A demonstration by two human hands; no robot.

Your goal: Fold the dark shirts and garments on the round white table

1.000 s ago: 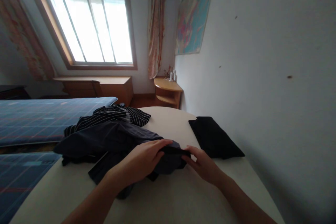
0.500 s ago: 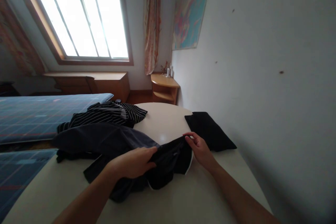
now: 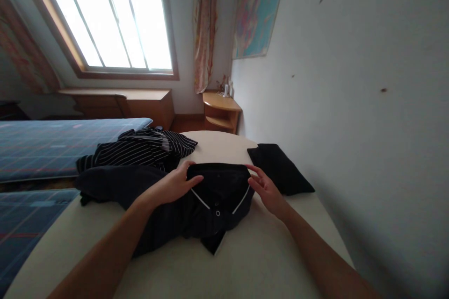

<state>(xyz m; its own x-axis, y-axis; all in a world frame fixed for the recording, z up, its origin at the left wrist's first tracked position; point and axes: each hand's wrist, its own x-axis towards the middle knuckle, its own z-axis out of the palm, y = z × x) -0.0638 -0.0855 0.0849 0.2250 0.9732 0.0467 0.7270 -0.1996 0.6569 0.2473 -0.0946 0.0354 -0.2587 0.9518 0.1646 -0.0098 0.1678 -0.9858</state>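
Pinching the collar (image 3: 220, 178) of the dark polo shirt (image 3: 196, 222) at six o'clock in the head view, your left hand (image 3: 178, 182) and right hand (image 3: 267, 194) grip opposite ends. Expect light, limp fabric; the firmer collar probably offers the best hold.

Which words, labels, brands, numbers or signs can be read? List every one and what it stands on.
None can be read.
Wall poster: any print is too blurred.
Dark collared garment: any label inside the collar is too small and dim.
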